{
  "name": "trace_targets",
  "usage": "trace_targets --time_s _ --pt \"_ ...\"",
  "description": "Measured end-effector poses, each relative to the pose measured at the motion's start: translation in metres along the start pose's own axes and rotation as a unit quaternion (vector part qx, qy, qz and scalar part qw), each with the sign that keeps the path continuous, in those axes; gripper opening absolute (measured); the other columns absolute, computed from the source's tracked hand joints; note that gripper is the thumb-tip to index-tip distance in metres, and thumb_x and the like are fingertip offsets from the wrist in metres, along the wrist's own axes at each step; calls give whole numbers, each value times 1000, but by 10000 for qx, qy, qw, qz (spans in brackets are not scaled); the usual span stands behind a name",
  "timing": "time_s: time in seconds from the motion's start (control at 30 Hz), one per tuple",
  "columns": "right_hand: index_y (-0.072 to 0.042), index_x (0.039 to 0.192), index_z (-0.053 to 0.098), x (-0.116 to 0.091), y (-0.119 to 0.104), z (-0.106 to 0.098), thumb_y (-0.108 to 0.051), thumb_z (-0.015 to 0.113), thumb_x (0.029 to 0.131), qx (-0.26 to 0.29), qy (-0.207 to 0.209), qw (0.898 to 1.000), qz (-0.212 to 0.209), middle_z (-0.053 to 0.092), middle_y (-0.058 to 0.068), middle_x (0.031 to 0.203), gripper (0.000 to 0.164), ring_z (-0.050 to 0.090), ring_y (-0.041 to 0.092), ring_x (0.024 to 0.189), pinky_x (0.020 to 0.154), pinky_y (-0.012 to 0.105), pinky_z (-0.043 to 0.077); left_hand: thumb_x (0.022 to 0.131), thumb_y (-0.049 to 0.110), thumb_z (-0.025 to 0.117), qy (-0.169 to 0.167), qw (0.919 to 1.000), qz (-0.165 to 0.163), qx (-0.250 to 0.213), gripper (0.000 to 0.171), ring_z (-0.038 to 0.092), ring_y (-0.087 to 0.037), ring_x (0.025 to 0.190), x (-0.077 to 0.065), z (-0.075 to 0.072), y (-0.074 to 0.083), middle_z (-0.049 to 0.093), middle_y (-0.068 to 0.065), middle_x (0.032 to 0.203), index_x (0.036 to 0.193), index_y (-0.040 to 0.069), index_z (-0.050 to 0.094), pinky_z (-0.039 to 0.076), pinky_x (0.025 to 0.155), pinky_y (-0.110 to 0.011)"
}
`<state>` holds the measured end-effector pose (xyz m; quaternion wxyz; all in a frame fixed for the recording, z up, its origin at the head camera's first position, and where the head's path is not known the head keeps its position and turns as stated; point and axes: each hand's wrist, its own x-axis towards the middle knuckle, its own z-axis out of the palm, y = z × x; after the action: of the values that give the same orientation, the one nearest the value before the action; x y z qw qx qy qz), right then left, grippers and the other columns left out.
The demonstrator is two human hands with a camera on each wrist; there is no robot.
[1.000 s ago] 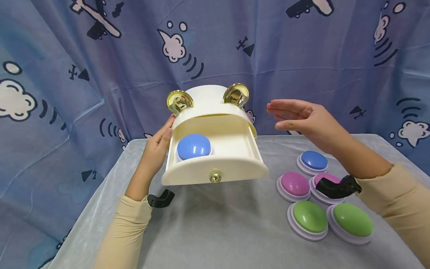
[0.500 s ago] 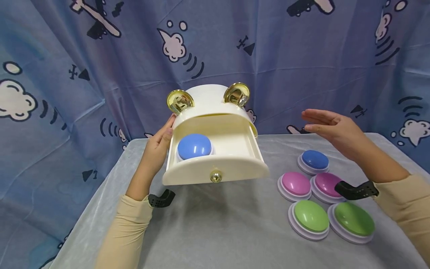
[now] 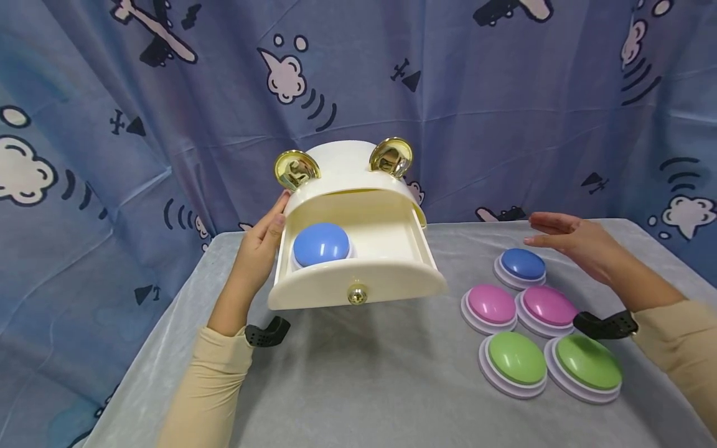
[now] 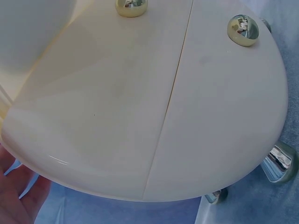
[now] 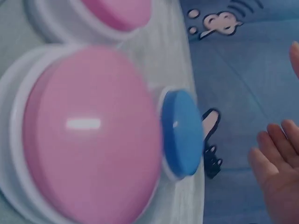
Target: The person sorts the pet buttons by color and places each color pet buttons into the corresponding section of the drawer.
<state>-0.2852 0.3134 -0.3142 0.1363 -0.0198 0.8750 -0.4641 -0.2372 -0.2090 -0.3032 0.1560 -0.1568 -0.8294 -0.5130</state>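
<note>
"Where's the white box?"
"Middle of the frame, gripped at its left side by the left hand, its drawer pulled out, a blue button inside on the left"
"And the right hand?"
"Right side of the frame, fingers stretched out, near another blue button"
"Anything else on the counter?"
"Two pink buttons and two green buttons, lower right"

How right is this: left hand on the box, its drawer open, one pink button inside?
One slip: the button in the drawer is blue, not pink, as the head view shows. The rest is right: left hand on the box, drawer open.
</note>
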Motion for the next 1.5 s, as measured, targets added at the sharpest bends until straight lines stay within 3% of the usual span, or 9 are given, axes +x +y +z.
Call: trace_targets --time_s 0.2,0.53,0.83,1.17,1.5 --pt "-1 159 11 5 13 -3 -31 63 97 -437 -448 9979 -144 13 30 162 86 12 53 147 113 74 17 109 37 35 4 10000 -10 -42 49 24 -8 151 -1 -1 -1 29 11 162 155 22 34 21 126 -35" --pt "4 156 16 19 34 -6 -29 65 94 -876 -957 9912 -271 14 35 160 86 15 58 144 111 75 21 109 37 35 38 10000 -8 -30 49 25 -8 151 -2 -2 -2 29 9 162 155 21 35 21 126 -35" --pt "8 155 13 22 52 -6 -34 65 93 -1175 -1155 9863 -45 13 39 158 91 15 60 142 110 75 22 109 36 35 -7 10000 32 -82 48 25 -7 150 -1 1 -3 30 10 162 155 22 35 22 126 -34" --pt "6 156 10 28 59 2 -34 67 92 -1058 -1163 9875 67 11 41 156 95 18 60 139 112 73 24 109 36 35 26 9999 46 -110 48 25 -8 151 -1 0 -2 29 6 163 155 22 35 21 126 -35" --pt "4 157 9 31 61 4 -29 70 90 -1028 -1126 9883 49 8 42 155 96 18 60 138 111 74 24 109 36 35 25 9999 23 -100 47 25 -7 150 0 -1 -1 30 12 161 155 23 35 22 126 -34"
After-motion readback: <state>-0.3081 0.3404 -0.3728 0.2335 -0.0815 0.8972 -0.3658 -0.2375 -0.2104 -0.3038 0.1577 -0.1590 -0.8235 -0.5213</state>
